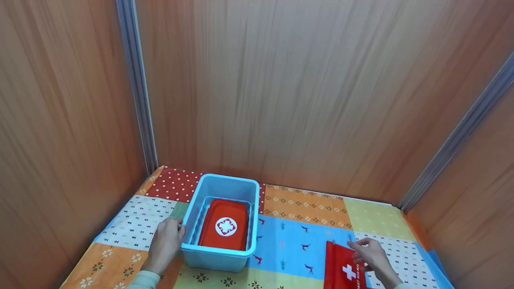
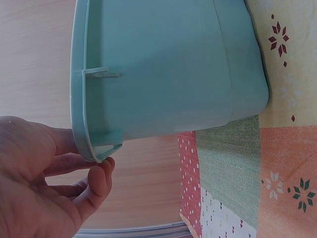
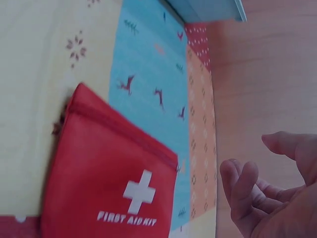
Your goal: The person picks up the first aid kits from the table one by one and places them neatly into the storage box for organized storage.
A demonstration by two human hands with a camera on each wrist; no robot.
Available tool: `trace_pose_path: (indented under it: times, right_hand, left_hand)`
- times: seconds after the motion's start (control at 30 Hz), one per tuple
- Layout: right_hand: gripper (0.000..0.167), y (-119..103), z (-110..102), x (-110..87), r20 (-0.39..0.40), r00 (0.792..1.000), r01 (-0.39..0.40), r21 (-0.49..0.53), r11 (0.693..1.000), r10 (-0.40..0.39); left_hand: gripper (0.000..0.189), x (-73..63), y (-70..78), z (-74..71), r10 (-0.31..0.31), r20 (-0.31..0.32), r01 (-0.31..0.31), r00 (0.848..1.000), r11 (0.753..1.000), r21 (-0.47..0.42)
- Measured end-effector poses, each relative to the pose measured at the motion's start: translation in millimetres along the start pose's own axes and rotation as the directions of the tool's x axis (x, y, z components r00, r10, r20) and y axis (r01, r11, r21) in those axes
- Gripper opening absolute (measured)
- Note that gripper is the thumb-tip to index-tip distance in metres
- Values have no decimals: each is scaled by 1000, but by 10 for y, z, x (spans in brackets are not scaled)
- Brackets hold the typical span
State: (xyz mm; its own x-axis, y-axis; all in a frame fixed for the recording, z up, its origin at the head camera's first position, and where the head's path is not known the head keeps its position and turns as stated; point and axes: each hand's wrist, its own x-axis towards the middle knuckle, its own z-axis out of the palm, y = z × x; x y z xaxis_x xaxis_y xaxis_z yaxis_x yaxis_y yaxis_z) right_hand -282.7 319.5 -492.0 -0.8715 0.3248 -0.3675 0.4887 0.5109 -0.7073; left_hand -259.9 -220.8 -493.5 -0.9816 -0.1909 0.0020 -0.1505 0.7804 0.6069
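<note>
The red pouch [image 1: 342, 269] lies on the tabletop [image 1: 289, 245] at the frame's lower right, just left of the right hand [image 1: 372, 256], much the nearer one; its loosely bent fingers stand parted, holding nothing (the pouch's long axis is hard to tell, cut off below), while the left hand [image 1: 164, 243] pinches the blue tub's [image 1: 217, 260] rim

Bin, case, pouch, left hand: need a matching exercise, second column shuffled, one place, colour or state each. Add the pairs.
1. bin
2. case
3. pouch
4. left hand

A. lettered FIRST AID KIT
B. gripping a light blue rim
C. red with a round white emblem, inside a container
D. light blue, open-topped

Pairs: 1-D, 2-C, 3-A, 4-B
</note>
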Motion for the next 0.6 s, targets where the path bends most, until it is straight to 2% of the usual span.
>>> trace_pose_path:
  times: [0.13,0.4,0.6]
  right_hand:
    - [62,80,-59,26,-15,1000,-26,4,1000,26]
    - [62,198,-115,34,12,998,-60,11,998,60]
    - [62,343,-93,31,4,990,-141,-2,990,141]
  left_hand:
    - [40,-2,-10,2,-17,4,17,1000,1000,-13]
    - [43,-1,-5,9,-55,30,56,998,998,-39]
    - [42,1,1,0,-56,31,57,998,998,-30]
